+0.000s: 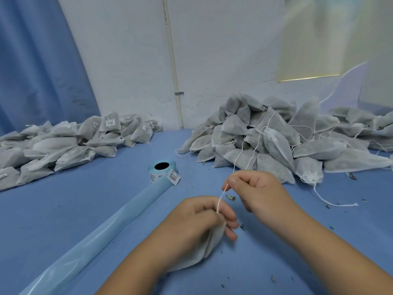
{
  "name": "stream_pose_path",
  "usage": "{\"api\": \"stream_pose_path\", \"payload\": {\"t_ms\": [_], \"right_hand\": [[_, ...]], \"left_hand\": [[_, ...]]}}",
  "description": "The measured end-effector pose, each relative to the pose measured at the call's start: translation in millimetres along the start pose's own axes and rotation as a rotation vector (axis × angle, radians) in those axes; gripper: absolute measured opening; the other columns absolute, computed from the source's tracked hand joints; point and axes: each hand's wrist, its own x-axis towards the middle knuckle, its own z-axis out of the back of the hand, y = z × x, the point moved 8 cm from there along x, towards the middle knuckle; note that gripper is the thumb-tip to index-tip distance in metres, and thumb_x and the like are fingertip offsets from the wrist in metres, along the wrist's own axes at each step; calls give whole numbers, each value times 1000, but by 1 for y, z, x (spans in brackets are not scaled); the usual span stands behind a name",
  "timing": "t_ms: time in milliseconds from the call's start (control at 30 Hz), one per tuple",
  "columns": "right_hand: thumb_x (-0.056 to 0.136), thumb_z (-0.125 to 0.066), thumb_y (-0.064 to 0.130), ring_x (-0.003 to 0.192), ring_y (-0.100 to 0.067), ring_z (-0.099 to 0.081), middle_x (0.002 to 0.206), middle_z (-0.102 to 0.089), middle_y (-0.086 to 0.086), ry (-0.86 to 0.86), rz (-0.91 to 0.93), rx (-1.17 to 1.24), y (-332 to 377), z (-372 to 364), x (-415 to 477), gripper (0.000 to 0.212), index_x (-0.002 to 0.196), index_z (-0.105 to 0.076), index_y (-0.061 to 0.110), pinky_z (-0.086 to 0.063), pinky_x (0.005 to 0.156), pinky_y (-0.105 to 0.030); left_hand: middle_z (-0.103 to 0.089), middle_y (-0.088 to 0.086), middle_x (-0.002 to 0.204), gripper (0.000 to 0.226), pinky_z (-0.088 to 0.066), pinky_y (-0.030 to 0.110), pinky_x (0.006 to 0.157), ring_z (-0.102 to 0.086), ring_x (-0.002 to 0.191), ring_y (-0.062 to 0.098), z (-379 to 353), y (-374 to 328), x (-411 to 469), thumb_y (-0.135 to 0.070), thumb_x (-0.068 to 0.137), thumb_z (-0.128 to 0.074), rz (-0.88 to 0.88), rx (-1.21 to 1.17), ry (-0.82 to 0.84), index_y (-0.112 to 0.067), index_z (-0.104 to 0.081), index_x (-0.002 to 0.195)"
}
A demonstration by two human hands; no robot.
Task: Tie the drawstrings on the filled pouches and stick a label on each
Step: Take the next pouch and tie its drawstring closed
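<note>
My left hand [198, 222] grips the gathered neck of a filled white pouch [204, 250] low in the middle of the blue table. The pouch's body hangs under my palm. My right hand [255, 190] pinches the white drawstring [221, 198] just above it, and the string runs taut between the two hands. A roll of barcode labels [162, 172] stands to the upper left of my hands, its blue backing strip [102, 231] trailing toward the near left edge. One label [174, 177] sticks out from the roll.
A heap of filled pouches with loose strings [276, 141] lies at the back right. A flatter pile of labelled pouches [70, 141] lies at the back left. Small dried herb crumbs [230, 197] dot the table [63, 209]. A white wall and blue curtain stand behind.
</note>
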Motion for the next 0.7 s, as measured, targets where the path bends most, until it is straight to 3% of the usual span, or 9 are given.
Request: {"api": "stream_pose_path", "payload": {"t_ms": [133,300,400,467,567,633,700], "right_hand": [[91,-60,25,42,-8,-27,46,-32,8,-62,-21,5,-4,4,0,25,68,-69,22,-25,41,-16],[92,-58,20,46,-10,-33,57,-49,-4,105,13,29,2,-24,-11,28,66,-68,22,-30,46,-20],[94,-57,19,56,-17,-45,67,-65,-5,154,111,-63,8,-38,-17,26,71,-68,19,-39,59,-31],[92,-59,20,51,-5,-38,54,-53,8,140,187,-181,12,-39,-19,27,66,-64,26,-34,54,-23],[89,-62,20,47,-1,-42,46,-41,13,133,243,-195,20,-35,-21,25,65,-63,25,-31,50,-14],[80,-61,24,44,-1,-39,43,-38,13,111,247,-128,23,-29,-21,18,63,-64,19,-29,49,-12],[70,-57,28,45,-3,-32,44,-37,11,101,227,-83,22,-22,-19,16,63,-63,14,-29,48,-19]], "left_hand": [[-68,11,80,19,-53,28,66,-64,64,23,21,-7,0,-25,81,-61,-72,-194,-88,-11,-75,80],[-64,4,75,30,-51,26,60,-58,58,16,25,-17,-1,-31,77,-67,-179,-322,-102,-11,-77,96],[-60,2,71,26,-49,22,61,-51,54,12,32,-21,-3,-29,79,-73,-221,-276,-213,-16,-77,101],[-59,-4,66,16,-45,15,59,-48,52,9,39,-24,-6,-28,86,-66,-242,-52,-341,-25,-79,95],[-63,-15,68,25,-40,9,59,-55,59,-1,42,-34,-12,-22,96,-57,-330,410,-476,-31,-78,85],[-62,-12,75,26,-44,20,68,-59,75,5,33,-37,-12,-29,98,-51,-396,719,-432,-29,-70,80],[-57,-10,75,21,-43,26,69,-55,76,8,22,-33,-10,-33,94,-47,-414,890,-344,-31,-60,78]]}}
